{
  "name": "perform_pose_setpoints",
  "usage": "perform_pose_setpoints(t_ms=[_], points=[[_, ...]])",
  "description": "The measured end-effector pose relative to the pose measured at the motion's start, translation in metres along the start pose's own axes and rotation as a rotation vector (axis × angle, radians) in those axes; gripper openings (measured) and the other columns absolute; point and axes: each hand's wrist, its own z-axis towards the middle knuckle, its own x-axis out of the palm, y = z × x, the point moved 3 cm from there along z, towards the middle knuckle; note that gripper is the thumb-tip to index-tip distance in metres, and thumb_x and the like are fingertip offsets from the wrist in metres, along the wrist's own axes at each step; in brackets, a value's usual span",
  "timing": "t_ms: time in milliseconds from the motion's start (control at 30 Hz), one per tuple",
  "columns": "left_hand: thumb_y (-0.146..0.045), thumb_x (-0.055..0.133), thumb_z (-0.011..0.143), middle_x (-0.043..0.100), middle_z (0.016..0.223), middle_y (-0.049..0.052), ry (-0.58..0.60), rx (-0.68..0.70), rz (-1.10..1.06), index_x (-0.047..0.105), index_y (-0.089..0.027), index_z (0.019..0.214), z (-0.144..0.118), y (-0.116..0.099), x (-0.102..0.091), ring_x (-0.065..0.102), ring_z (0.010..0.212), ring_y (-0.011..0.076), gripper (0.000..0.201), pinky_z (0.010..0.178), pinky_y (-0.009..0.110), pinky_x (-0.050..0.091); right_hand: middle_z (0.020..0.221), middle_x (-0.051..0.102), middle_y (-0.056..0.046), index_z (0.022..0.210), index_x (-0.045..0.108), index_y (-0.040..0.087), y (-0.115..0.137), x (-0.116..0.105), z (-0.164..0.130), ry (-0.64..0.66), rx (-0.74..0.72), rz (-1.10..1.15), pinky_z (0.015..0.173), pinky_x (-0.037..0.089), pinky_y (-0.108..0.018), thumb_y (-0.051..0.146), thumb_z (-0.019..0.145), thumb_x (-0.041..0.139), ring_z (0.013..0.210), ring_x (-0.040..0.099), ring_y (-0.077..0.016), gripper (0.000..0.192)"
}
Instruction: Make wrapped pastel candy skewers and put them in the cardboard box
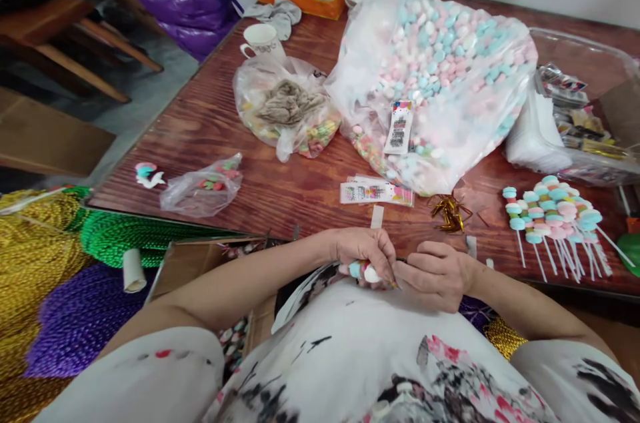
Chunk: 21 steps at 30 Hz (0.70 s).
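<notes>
My left hand (364, 251) is closed round a candy skewer (356, 270), whose pastel blue, pink and white pieces show below the fingers. Close against it, the fingers of my right hand (434, 275) pinch at the skewer's end; what they hold is too small and hidden to name. Gold twist ties (450, 213) lie on the table just beyond my right hand. Further right, a pile of finished-looking candy skewers (553, 210) rests with white sticks pointing toward me. Printed labels (375, 191) are stacked in front of my left hand.
A large clear bag of pastel candies (440, 56) covers the table's middle. Left of it are a smaller candy bag (285, 106), a white mug (263, 41) and a small plastic bag (203, 186). A clear bin (590, 166) stands right; an orange tray (300, 0) sits behind.
</notes>
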Motion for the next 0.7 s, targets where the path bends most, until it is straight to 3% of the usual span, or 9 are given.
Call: perform_pose_setpoints(t_ms=[167, 333, 433, 567, 633, 700], points=[[-0.025, 0.083, 0.059, 0.07, 0.055, 0.005, 0.005, 0.017, 0.071, 0.077, -0.016, 0.066, -0.004, -0.001, -0.001, 0.057, 0.04, 0.0135, 0.014, 0.034, 0.021, 0.048, 0.094, 0.072, -0.009, 0.09, 0.065, 0.018, -0.007, 0.012, 0.001, 0.117, 0.004, -0.004, 0.056, 0.039, -0.033, 0.018, 0.092, 0.048, 0.072, 0.058, -0.0159, 0.017], [-0.031, 0.085, 0.059, 0.069, 0.055, 0.004, 0.044, 0.06, 0.172, 0.077, -0.016, 0.067, -0.009, -0.002, -0.002, 0.057, 0.042, 0.0143, 0.019, 0.037, 0.023, 0.047, 0.078, 0.063, -0.005, 0.091, 0.063, 0.017, -0.011, 0.023, 0.004, 0.115, 0.007, 0.045, 0.057, 0.035, -0.032, 0.019, 0.092, 0.051, 0.065, 0.05, -0.0152, 0.012], [-0.032, 0.087, 0.054, 0.071, 0.058, 0.003, -0.009, 0.146, 0.308, 0.077, -0.018, 0.067, -0.018, -0.014, -0.013, 0.06, 0.047, 0.0162, 0.022, 0.041, 0.024, 0.047, 0.073, 0.058, -0.004, 0.084, 0.06, 0.018, -0.01, 0.028, 0.007, 0.134, -0.006, -0.009, 0.058, 0.033, -0.032, 0.016, 0.091, 0.051, 0.063, 0.045, -0.015, 0.012], [-0.031, 0.087, 0.052, 0.066, 0.052, 0.001, -0.272, 0.309, 0.66, 0.075, -0.019, 0.058, -0.051, -0.052, -0.029, 0.057, 0.046, 0.0157, 0.018, 0.044, 0.023, 0.042, 0.072, 0.054, -0.004, 0.083, 0.058, 0.017, -0.018, 0.037, 0.006, 0.276, 0.105, -0.116, 0.061, 0.033, -0.033, 0.014, 0.091, 0.048, 0.068, 0.045, -0.017, 0.013], [-0.03, 0.082, 0.061, 0.067, 0.058, 0.002, -0.482, 0.412, 0.887, 0.075, -0.019, 0.062, -0.072, -0.071, -0.019, 0.057, 0.052, 0.0158, 0.013, 0.051, 0.024, 0.041, 0.073, 0.055, -0.005, 0.082, 0.058, 0.017, -0.028, 0.041, 0.005, 0.283, 0.187, -0.139, 0.061, 0.033, -0.032, 0.012, 0.09, 0.046, 0.068, 0.045, -0.0173, 0.015], [-0.025, 0.075, 0.07, 0.069, 0.07, 0.004, -0.711, 0.616, 1.084, 0.076, -0.02, 0.071, -0.086, -0.082, 0.007, 0.059, 0.064, 0.0177, 0.005, 0.062, 0.027, 0.042, 0.073, 0.055, -0.006, 0.08, 0.057, 0.016, -0.041, 0.042, 0.007, 0.221, 0.27, -0.123, 0.06, 0.033, -0.031, 0.009, 0.087, 0.045, 0.068, 0.045, -0.0171, 0.016]])
